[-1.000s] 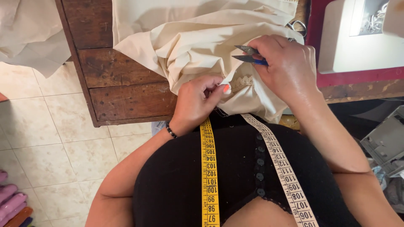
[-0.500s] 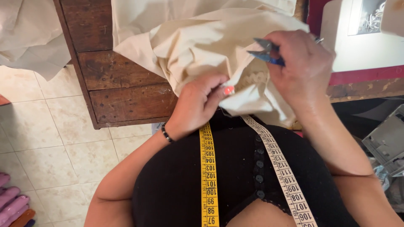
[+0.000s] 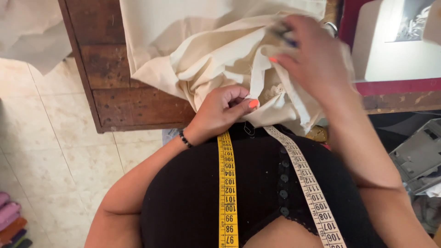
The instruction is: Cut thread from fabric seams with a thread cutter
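Note:
A crumpled piece of cream cloth lies bunched on a dark wooden table and hangs over its near edge. My left hand pinches a fold of the cloth at that edge, fingers closed. My right hand, blurred by motion, is higher up over the cloth and grips a small blue-handled cutting tool, also touching a fold. A yellow and white measuring tape hangs around my neck over a black top.
A white sewing machine stands on a dark red mat at the right. Beige tiled floor lies left of the table, with folded coloured cloths at the bottom left. Another pale cloth is at top left.
My right hand has moved up and to the right with the blue tool. My left hand has stayed at the table edge, pinching the cloth.

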